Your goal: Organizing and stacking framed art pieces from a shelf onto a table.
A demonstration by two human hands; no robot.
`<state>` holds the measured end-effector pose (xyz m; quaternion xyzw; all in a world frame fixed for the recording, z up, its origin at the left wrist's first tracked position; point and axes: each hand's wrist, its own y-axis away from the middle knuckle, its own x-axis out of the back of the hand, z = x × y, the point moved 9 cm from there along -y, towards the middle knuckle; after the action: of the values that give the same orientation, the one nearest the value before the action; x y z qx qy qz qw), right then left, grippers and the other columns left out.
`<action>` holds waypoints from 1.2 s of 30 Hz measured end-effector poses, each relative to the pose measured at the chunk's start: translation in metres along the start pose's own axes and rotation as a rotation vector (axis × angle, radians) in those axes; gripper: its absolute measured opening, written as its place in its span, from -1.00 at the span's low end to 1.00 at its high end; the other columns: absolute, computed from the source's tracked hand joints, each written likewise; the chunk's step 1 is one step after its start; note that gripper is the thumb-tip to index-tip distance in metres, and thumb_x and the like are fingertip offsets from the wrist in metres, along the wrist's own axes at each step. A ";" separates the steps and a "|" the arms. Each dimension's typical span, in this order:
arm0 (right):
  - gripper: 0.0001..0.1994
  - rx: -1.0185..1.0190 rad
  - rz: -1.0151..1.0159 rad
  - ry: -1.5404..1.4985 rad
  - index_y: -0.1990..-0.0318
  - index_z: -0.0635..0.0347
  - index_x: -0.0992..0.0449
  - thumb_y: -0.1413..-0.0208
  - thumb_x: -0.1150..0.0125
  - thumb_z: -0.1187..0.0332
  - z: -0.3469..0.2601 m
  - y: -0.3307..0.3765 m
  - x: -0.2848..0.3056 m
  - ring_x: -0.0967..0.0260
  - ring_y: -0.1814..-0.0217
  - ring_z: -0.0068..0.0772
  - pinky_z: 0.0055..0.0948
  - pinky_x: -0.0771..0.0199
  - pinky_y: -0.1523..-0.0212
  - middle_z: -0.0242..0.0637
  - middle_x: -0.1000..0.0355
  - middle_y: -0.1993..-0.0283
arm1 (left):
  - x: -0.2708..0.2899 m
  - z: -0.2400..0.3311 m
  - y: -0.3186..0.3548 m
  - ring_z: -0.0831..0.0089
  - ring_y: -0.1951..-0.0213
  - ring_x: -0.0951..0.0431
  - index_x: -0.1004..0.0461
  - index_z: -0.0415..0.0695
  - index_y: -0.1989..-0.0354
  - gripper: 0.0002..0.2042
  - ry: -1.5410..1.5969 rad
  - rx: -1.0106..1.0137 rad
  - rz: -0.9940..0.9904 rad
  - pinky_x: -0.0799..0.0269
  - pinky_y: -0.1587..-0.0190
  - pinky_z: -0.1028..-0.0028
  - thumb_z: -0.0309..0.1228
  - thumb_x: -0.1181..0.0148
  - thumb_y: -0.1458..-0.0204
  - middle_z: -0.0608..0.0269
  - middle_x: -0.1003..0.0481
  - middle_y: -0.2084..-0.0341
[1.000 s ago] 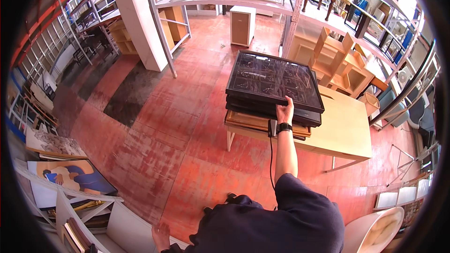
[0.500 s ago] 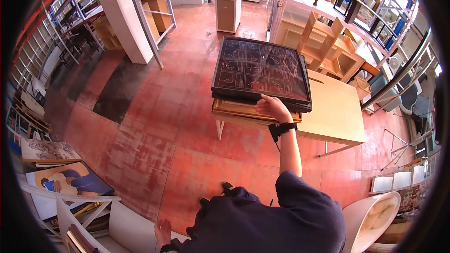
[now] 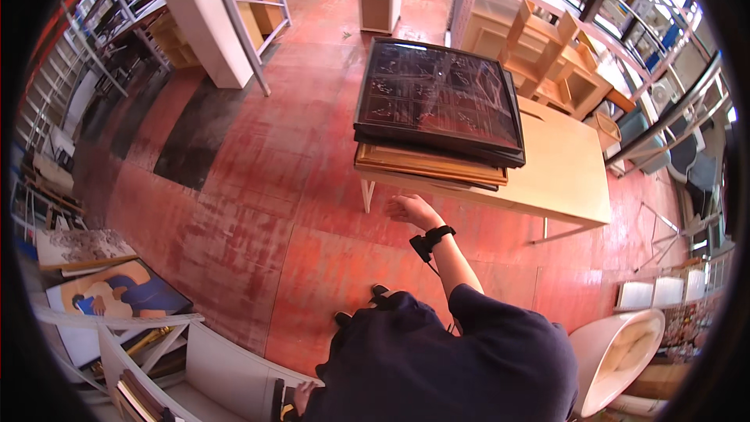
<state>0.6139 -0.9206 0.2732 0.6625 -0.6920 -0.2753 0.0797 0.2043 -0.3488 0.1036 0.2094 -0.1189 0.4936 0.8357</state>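
A: What is sitting farthest to the left?

B: A painting (image 3: pixel 117 291) of a figure in blue is leaning there at a slant. Next, a white column (image 3: pixel 197 19) is rising from the red floor (image 3: pixel 320 156), and a pale seat (image 3: pixel 228 371) is filling the lower edge.

A: And the person's hands?

B: The left hand (image 3: pixel 303 397) is showing beside that seat, partly covered by the dark shirt (image 3: pixel 461 355); I cannot tell whether it is gripping anything. Farther right, the right hand (image 3: pixel 412 209) is hovering just in front of the stack, released and empty, its fingers loosely bent and pointing left. A black band (image 3: pixel 437 236) is circling its wrist.

A: Where is the stack?

B: Above that hand in view. A black-framed panel (image 3: pixel 437 90) is lying flat on top, glossy and divided into drawn squares, and wooden frames (image 3: pixel 414 162) are supporting it. All are resting on the left part of a pale worktop (image 3: pixel 566 158).

A: What is finishing the right side?

B: A wooden shelf unit (image 3: pixel 551 66) is standing behind the worktop, and a white rounded shell (image 3: pixel 594 352) is tilting near the lower edge.
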 end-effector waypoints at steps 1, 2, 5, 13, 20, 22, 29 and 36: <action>-0.62 -0.032 -0.035 -0.002 0.02 0.40 -0.39 -0.22 0.07 0.22 0.006 0.006 0.001 -0.44 0.03 -0.19 -0.31 -0.44 0.00 -0.03 -0.44 0.05 | 0.009 -0.012 -0.005 0.14 0.10 -0.45 -0.34 -0.15 0.04 -0.67 0.159 0.116 0.086 -0.40 0.14 0.27 -0.19 0.06 -0.14 0.05 -0.43 0.19; -0.61 -0.029 -0.048 -0.030 0.01 0.39 -0.38 -0.22 0.05 0.19 0.007 0.009 0.006 -0.44 0.03 -0.19 -0.32 -0.44 -0.01 -0.04 -0.44 0.06 | 0.018 -0.023 -0.007 0.16 0.12 -0.46 -0.35 -0.15 0.06 -0.68 0.314 0.236 0.172 -0.40 0.17 0.28 -0.20 0.05 -0.14 0.05 -0.43 0.20; -0.60 0.114 0.053 -0.038 0.01 0.38 -0.38 -0.22 0.05 0.17 -0.023 0.024 0.036 -0.44 0.02 -0.17 -0.30 -0.44 -0.01 -0.04 -0.45 0.06 | 0.019 -0.055 -0.008 0.20 0.19 -0.49 -0.40 -0.17 0.11 -0.71 0.771 0.604 0.455 -0.41 0.26 0.29 -0.23 0.02 -0.14 0.05 -0.45 0.24; -0.53 0.156 0.356 -0.381 0.06 0.34 -0.38 -0.22 0.10 0.02 -0.077 0.064 0.138 -0.46 0.09 -0.23 -0.34 -0.46 0.05 -0.04 -0.45 0.09 | 0.097 0.178 -0.257 0.37 0.20 -0.52 -0.38 -0.17 0.04 -0.66 0.492 0.501 0.467 -0.40 0.22 0.46 -0.18 0.01 -0.15 0.16 -0.49 0.19; -0.54 0.184 0.446 -0.393 0.05 0.36 -0.36 -0.23 0.10 0.05 -0.084 0.070 0.157 -0.48 0.11 -0.24 -0.38 -0.48 0.06 0.00 -0.47 0.13 | 0.121 0.354 -0.465 0.41 0.15 -0.51 -0.37 -0.17 -0.01 -0.61 0.398 0.149 0.177 -0.38 0.10 0.47 -0.12 0.08 -0.20 0.15 -0.49 0.13; -0.54 0.172 0.449 -0.359 0.06 0.36 -0.36 -0.23 0.10 0.05 -0.095 0.075 0.155 -0.48 0.12 -0.24 -0.37 -0.48 0.07 0.00 -0.47 0.13 | 0.119 0.400 -0.513 0.43 0.14 -0.50 -0.38 -0.16 -0.01 -0.63 0.327 0.067 0.106 -0.36 0.09 0.50 -0.15 0.06 -0.20 0.18 -0.48 0.12; -0.45 0.052 0.493 -0.260 0.13 0.43 -0.45 -0.22 0.16 -0.01 -0.110 0.070 0.160 -0.49 0.11 -0.22 -0.36 -0.45 0.03 0.00 -0.49 0.15 | 0.105 0.479 -0.690 0.47 0.05 -0.43 -0.37 -0.16 -0.02 -0.63 0.204 -0.131 -0.016 -0.34 0.06 0.48 -0.17 0.01 -0.18 0.16 -0.44 0.06; -0.40 -0.080 0.521 -0.276 0.13 0.49 -0.45 -0.22 0.21 -0.04 -0.120 0.072 0.140 -0.48 0.10 -0.18 -0.34 -0.43 -0.01 0.03 -0.49 0.17 | 0.080 0.509 -0.814 0.58 0.41 -0.30 -0.39 -0.39 0.33 -0.56 -0.175 -0.169 -0.161 -0.26 0.34 0.49 -0.11 -0.09 -0.10 0.29 -0.37 0.51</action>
<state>0.5931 -1.0899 0.3727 0.4151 -0.8317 -0.3602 0.0790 0.9590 -0.8700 0.3966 0.1896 -0.2152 0.3932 0.8736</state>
